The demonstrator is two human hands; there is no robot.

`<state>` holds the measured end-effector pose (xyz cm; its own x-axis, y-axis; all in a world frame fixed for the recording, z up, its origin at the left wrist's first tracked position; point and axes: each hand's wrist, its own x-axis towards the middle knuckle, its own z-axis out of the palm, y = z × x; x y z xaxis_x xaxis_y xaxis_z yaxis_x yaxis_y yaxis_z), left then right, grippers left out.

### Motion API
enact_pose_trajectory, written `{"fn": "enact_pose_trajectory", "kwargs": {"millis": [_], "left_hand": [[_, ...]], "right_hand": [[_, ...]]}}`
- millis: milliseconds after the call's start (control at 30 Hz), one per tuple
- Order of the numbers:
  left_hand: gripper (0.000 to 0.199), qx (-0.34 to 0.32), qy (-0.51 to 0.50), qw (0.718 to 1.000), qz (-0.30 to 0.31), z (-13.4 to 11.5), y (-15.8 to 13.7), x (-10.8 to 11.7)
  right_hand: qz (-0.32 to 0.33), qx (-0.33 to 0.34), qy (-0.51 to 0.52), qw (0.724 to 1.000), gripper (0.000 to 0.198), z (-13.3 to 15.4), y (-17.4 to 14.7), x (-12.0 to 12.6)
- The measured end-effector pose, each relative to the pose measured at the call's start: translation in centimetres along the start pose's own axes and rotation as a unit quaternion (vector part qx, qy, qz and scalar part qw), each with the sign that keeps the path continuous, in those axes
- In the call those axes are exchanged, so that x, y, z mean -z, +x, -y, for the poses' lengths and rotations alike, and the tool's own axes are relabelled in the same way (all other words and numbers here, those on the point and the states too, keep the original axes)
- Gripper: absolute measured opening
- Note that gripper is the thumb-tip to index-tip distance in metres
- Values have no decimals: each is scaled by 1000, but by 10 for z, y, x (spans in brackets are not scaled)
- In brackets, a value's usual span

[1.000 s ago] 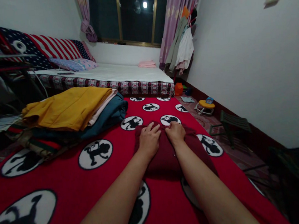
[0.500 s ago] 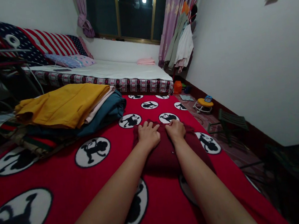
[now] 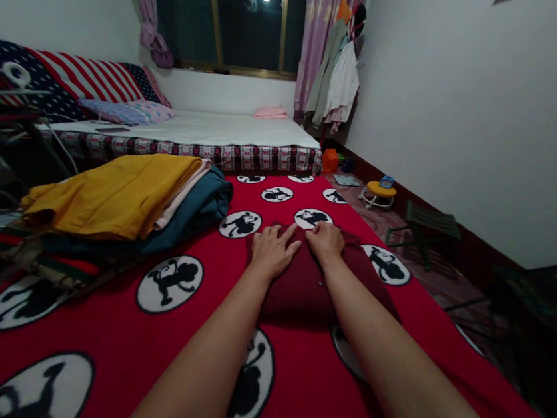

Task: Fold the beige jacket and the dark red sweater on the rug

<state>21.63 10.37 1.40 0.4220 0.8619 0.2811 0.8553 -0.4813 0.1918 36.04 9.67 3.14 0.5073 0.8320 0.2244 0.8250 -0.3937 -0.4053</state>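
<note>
A maroon folded garment (image 3: 298,294) lies on a red blanket (image 3: 174,355) printed with monkey figures in white circles. One small shiny dot shows on the cloth, near my right wrist. At the garment's far left part rests my left hand (image 3: 273,250), its fingers spread and lying flat on the fabric. My right hand (image 3: 325,240) is closed at the far edge, its bent fingers pinching the cloth. To the left sits a stack of folded clothes, with a yellow garment (image 3: 120,190) on top and a teal one (image 3: 202,201) beneath.
Behind the blanket stands a bed (image 3: 199,131) with a pillow (image 3: 131,110) and a folded pink cloth (image 3: 270,112). On the floor at right are a yellow-topped stool (image 3: 381,189) and a dark green folding stool (image 3: 431,224). Clothes (image 3: 342,84) hang by the curtain.
My left hand has shifted slightly left, and its thumb and index finger have spread apart. My right hand stays closed at the maroon garment's far edge. The view has turned slightly.
</note>
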Motion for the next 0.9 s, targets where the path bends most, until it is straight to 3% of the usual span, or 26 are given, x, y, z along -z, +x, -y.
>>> {"fn": "enact_pose_trajectory", "kwargs": {"millis": [133, 267, 367, 533, 667, 767, 900], "left_hand": [[62, 13, 3, 999, 50, 7, -12, 1], [63, 52, -1, 997, 62, 17, -26, 5], [58, 42, -2, 997, 66, 23, -43, 9], [50, 18, 13, 999, 50, 26, -71, 15], [49, 26, 8, 999, 39, 25, -81, 17], [49, 29, 4, 999, 31, 23, -82, 18], [49, 31, 1, 999, 20, 23, -83, 18]], "right_hand": [[3, -2, 12, 1000, 21, -3, 3, -2], [6, -3, 50, 999, 31, -8, 8, -3], [5, -1, 74, 997, 39, -10, 9, -3], [57, 33, 131, 989, 23, -17, 9, 3], [102, 56, 170, 979, 17, -41, 16, 24], [66, 35, 145, 987, 26, -69, 25, 43], [50, 19, 65, 997, 17, -97, 35, 55]]}}
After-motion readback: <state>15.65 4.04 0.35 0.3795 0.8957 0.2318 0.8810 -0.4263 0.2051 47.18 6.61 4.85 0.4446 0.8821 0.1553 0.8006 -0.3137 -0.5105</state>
